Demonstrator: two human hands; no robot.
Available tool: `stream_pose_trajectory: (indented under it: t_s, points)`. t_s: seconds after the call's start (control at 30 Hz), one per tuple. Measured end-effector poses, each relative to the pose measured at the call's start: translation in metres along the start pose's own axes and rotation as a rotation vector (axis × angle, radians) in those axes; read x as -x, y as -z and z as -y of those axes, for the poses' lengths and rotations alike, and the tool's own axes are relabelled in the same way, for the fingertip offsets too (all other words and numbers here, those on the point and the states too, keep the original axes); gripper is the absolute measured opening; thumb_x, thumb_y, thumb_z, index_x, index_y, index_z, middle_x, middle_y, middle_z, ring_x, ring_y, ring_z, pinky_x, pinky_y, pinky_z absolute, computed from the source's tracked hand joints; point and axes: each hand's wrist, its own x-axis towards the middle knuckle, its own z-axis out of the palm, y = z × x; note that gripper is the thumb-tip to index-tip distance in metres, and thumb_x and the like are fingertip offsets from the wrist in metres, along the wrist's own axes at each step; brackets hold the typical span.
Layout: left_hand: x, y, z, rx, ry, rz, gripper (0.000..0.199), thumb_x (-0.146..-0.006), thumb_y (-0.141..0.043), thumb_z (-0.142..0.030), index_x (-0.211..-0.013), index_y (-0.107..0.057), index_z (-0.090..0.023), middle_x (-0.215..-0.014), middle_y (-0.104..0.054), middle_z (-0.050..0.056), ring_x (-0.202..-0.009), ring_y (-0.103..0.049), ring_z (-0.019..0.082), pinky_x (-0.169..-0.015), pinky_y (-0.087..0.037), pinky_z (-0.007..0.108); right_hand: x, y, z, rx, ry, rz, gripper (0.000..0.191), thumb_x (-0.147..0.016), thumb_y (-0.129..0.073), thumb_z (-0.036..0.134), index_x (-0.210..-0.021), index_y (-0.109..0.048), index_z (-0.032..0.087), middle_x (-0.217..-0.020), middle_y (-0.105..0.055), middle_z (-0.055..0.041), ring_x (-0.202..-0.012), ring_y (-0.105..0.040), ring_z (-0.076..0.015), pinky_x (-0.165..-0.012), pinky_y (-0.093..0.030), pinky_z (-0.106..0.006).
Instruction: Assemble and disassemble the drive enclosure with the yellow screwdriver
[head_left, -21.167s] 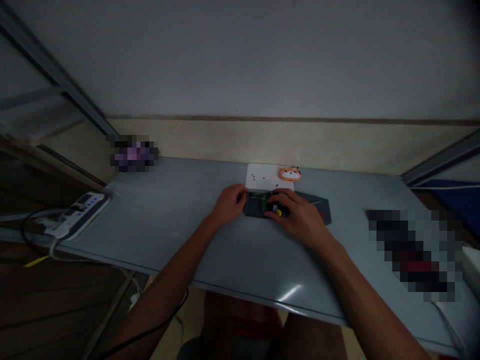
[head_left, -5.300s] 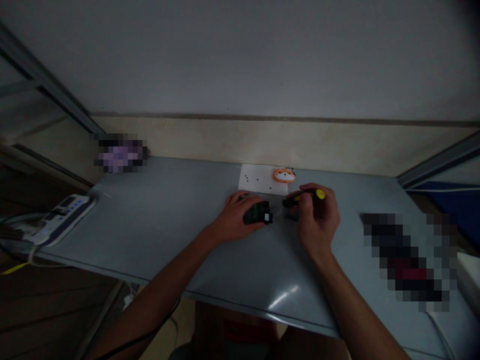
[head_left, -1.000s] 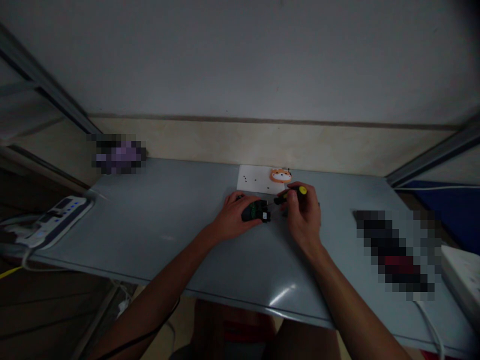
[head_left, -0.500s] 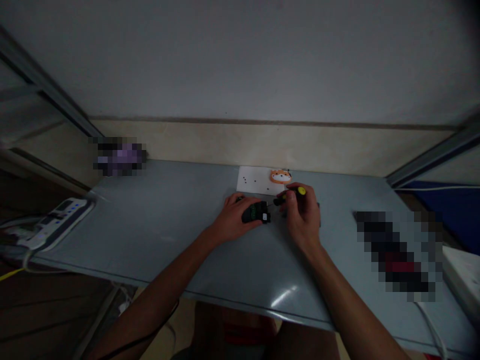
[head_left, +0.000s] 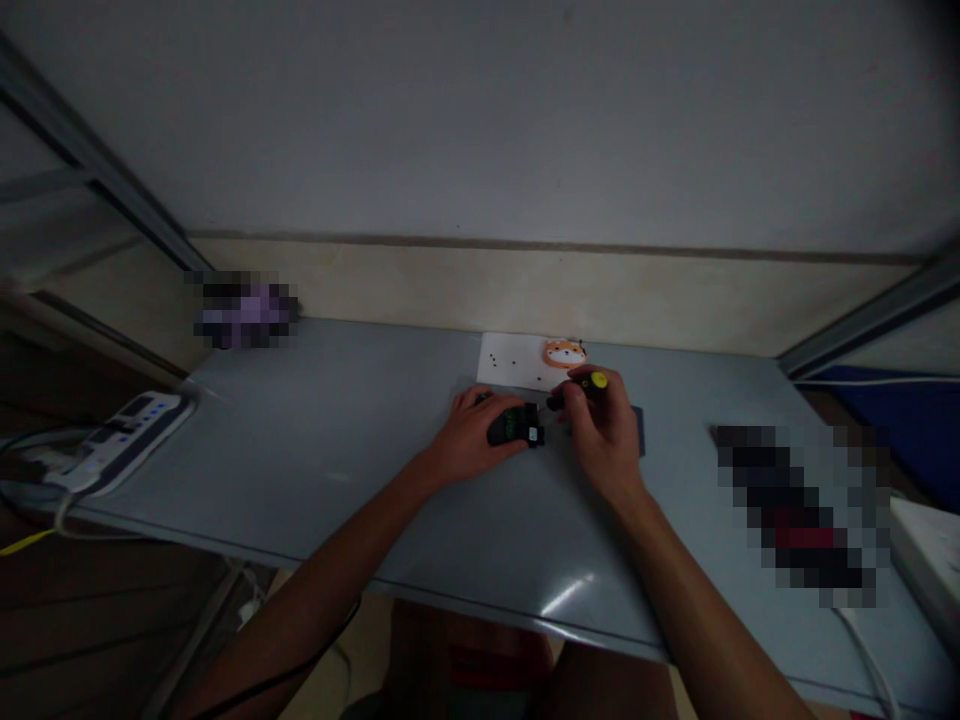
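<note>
My left hand (head_left: 472, 437) is closed around a small black device (head_left: 514, 425) with a green part and a small white square, held over the grey table. In my right hand (head_left: 606, 437) is a black and yellow screwdriver (head_left: 596, 381), its thin shaft pointing left at the device's right end. Whether the tip touches is too small to tell. Behind the hands lies a white sheet (head_left: 523, 362) with several tiny dark specks. An orange and white animal-faced item (head_left: 565, 353) rests on its right part. A flat dark object (head_left: 638, 430) is partly hidden behind my right hand.
A white power strip (head_left: 135, 440) with cables sits at the left end of the table (head_left: 315, 430). A pixelated purple item (head_left: 251, 312) stands at the back left, and a pixelated dark item (head_left: 795, 510) lies on the right. The wall runs along the back.
The screwdriver has tilted slightly in my right hand and its shaft is nearer the device. More of the flat dark object shows beside that hand. The whole view has shifted a little.
</note>
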Motion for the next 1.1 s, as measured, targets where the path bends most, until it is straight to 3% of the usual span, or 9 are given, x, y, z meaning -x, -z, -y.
stream_pose_trajectory:
  t_s: [0.27, 0.4, 0.5, 0.6, 0.8, 1.0, 1.1]
  points:
    - [-0.001, 0.0, 0.0, 0.006, -0.024, 0.003, 0.052, -0.086, -0.083, -0.038, -0.133, -0.064, -0.032, -0.133, -0.068, 0.002, -0.129, -0.048, 0.029, -0.113, -0.039, 0.046, -0.012, 0.002, 0.008, 0.014, 0.06, 0.136, 0.019, -0.096, -0.067, 0.036, -0.113, -0.064, 0.027, -0.103, -0.069, -0.0025, -0.086, -0.067, -0.0174, -0.071, -0.058, -0.032]
    - [-0.001, -0.001, 0.001, 0.005, -0.017, 0.008, 0.052, -0.087, -0.082, -0.04, -0.135, -0.064, -0.032, -0.132, -0.068, 0.003, -0.129, -0.049, 0.029, -0.114, -0.039, 0.047, -0.029, 0.006, 0.021, 0.039, 0.126, 0.377, 0.019, -0.097, -0.066, 0.037, -0.114, -0.067, 0.027, -0.107, -0.07, -0.0037, -0.09, -0.067, -0.0186, -0.076, -0.059, -0.033]
    - [-0.001, 0.0, 0.0, 0.001, -0.004, 0.004, 0.051, -0.087, -0.082, -0.041, -0.134, -0.065, -0.032, -0.13, -0.068, 0.004, -0.128, -0.049, 0.03, -0.112, -0.04, 0.047, -0.04, 0.007, 0.028, 0.074, 0.151, 0.465, 0.02, -0.098, -0.065, 0.038, -0.114, -0.068, 0.026, -0.108, -0.071, -0.0044, -0.095, -0.068, -0.02, -0.081, -0.058, -0.035]
    - [0.0, 0.002, -0.001, 0.007, -0.002, 0.005, 0.05, -0.086, -0.082, -0.04, -0.132, -0.065, -0.032, -0.127, -0.067, 0.005, -0.126, -0.05, 0.03, -0.111, -0.041, 0.046, -0.045, 0.005, 0.025, 0.077, 0.118, 0.442, 0.02, -0.097, -0.067, 0.04, -0.112, -0.069, 0.026, -0.102, -0.07, -0.0032, -0.091, -0.067, -0.0188, -0.078, -0.057, -0.033]
    - [-0.001, 0.002, 0.001, 0.028, -0.028, 0.002, 0.052, -0.085, -0.083, -0.039, -0.133, -0.064, -0.031, -0.13, -0.068, 0.004, -0.126, -0.05, 0.029, -0.112, -0.041, 0.046, -0.037, -0.001, 0.014, -0.002, 0.101, 0.266, 0.017, -0.096, -0.069, 0.039, -0.106, -0.067, 0.026, -0.104, -0.068, -0.0017, -0.089, -0.066, -0.0168, -0.079, -0.056, -0.033]
    - [-0.001, 0.002, 0.002, 0.056, -0.035, -0.002, 0.05, -0.086, -0.082, -0.037, -0.132, -0.065, -0.032, -0.13, -0.069, 0.003, -0.127, -0.05, 0.028, -0.112, -0.041, 0.045, -0.035, -0.004, 0.021, -0.161, 0.075, 0.286, 0.013, -0.097, -0.066, 0.035, -0.106, -0.066, 0.026, -0.113, -0.069, -0.0051, -0.105, -0.067, -0.0195, -0.091, -0.056, -0.039]
    - [-0.002, 0.002, 0.002, 0.043, -0.036, -0.006, 0.049, -0.086, -0.081, -0.038, -0.132, -0.065, -0.031, -0.13, -0.069, 0.004, -0.127, -0.049, 0.029, -0.113, -0.04, 0.046, -0.033, -0.009, 0.023, -0.276, 0.026, 0.29, 0.013, -0.095, -0.068, 0.034, -0.101, -0.061, 0.025, -0.106, -0.072, -0.0043, -0.097, -0.069, -0.0187, -0.087, -0.057, -0.039]
